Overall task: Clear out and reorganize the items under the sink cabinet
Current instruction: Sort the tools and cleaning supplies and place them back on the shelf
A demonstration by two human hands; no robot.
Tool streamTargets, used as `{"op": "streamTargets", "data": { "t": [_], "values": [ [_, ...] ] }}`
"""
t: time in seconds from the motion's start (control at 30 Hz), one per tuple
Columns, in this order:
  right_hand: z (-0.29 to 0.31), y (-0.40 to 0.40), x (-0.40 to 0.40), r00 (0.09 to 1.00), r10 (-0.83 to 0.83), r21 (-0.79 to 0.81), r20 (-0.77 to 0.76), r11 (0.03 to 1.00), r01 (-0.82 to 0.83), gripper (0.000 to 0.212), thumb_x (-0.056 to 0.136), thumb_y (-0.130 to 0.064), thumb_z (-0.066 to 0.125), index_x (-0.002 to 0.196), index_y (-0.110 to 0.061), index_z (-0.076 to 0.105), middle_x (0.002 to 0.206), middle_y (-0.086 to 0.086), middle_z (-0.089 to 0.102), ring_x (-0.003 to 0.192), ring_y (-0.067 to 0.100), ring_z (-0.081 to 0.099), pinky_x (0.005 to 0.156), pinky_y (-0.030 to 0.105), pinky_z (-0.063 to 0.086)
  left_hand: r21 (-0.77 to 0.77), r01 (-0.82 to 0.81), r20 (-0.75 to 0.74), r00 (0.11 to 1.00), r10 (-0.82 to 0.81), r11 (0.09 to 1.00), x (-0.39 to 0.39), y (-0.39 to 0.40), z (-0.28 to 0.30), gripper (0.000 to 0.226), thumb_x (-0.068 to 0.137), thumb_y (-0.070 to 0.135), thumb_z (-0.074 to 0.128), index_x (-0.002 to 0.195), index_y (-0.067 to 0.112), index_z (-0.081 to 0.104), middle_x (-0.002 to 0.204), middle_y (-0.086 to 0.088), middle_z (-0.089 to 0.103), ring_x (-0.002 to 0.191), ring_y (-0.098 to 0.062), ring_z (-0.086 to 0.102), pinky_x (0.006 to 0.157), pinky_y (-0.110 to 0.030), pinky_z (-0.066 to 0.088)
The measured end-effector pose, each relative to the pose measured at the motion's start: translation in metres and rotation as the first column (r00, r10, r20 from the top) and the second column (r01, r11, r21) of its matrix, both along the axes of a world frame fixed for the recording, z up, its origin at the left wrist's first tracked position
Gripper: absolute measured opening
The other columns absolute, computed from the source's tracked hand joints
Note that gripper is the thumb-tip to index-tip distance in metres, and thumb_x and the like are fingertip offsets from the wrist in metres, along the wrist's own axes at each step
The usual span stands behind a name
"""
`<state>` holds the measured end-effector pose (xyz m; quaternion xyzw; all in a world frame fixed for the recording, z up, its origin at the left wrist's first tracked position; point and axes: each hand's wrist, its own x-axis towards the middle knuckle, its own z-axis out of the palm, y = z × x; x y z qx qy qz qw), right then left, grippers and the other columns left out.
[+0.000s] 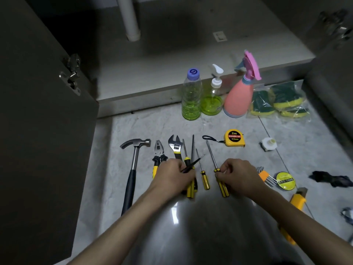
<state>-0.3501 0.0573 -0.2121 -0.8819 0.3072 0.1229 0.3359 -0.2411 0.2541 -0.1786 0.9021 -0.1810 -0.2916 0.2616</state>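
Tools lie in a row on the floor (133, 127) before the emptied cabinet. The left hand (172, 174) grips a dark screwdriver (191, 164), angled across the others; the right hand (236, 173) pinches a yellow-handled screwdriver (216, 169) whose shaft points toward the cabinet.

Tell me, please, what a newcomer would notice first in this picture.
First, the two hands in the middle: the left hand and right hand each grip a screwdriver in a neat row of tools on the floor. Next, the pink sprayer and green bottles standing before the empty cabinet.
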Motion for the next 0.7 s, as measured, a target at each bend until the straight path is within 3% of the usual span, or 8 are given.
{"op": "streamTargets", "data": {
  "t": [0.07,0.17,0.43,0.6,0.7],
  "values": [
    [0.001,-0.001,-0.002,1.000,-0.003,0.001,0.005,1.000,0.003,0.015,0.080,-0.033,0.077,0.076,-0.024,0.065,0.068,-0.008,0.064,0.072,0.011,0.063,0.064,0.028,0.045,0.046,0.021,0.018,1.000,-0.022,0.999,0.001,-0.022,-0.007,0.042,0.084,0.037,0.068,0.054,0.016,0.046,0.050,0.002,0.043,0.049,-0.011,0.041,0.043,-0.025,0.029],
    [0.001,0.001,-0.004,1.000,0.012,0.010,0.020,1.000,-0.012,0.014,0.081,-0.032,0.075,0.077,-0.023,0.066,0.068,-0.007,0.064,0.071,0.011,0.063,0.067,0.030,0.050,0.122,0.047,0.040,0.998,-0.053,0.991,0.004,-0.041,-0.016,0.039,0.084,0.037,0.066,0.058,0.012,0.052,0.052,0.000,0.048,0.052,-0.011,0.046,0.042,-0.025,0.030],
    [0.003,0.001,0.001,0.997,0.012,0.079,0.073,0.997,-0.018,0.011,0.084,-0.029,0.074,0.082,-0.019,0.069,0.064,-0.009,0.061,0.072,0.011,0.063,0.072,0.032,0.053,0.227,0.109,0.136,0.980,-0.143,0.968,-0.007,-0.047,-0.030,0.043,0.085,0.040,0.066,0.057,0.014,0.046,0.059,-0.002,0.048,0.067,-0.023,0.055,0.055,-0.029,0.039],
    [0.003,0.004,0.008,0.998,0.024,0.077,0.061,0.997,-0.028,0.017,0.085,-0.034,0.075,0.083,-0.018,0.069,0.064,-0.009,0.060,0.072,0.011,0.063,0.064,0.026,0.046,0.212,0.109,0.142,0.980,-0.141,0.971,-0.007,-0.047,-0.028,0.049,0.091,0.047,0.062,0.059,0.013,0.048,0.061,-0.004,0.050,0.072,-0.025,0.058,0.061,-0.032,0.043],
    [0.002,0.005,0.011,0.998,0.024,0.073,0.053,0.997,-0.027,0.021,0.084,-0.038,0.078,0.081,-0.021,0.067,0.066,-0.009,0.061,0.071,0.009,0.062,0.064,0.025,0.045,0.063,0.001,0.025,1.000,-0.003,0.998,-0.006,-0.042,-0.025,0.041,0.093,0.040,0.058,0.068,0.008,0.064,0.064,-0.008,0.066,0.069,-0.023,0.065,0.060,-0.035,0.051]
  ]
}}
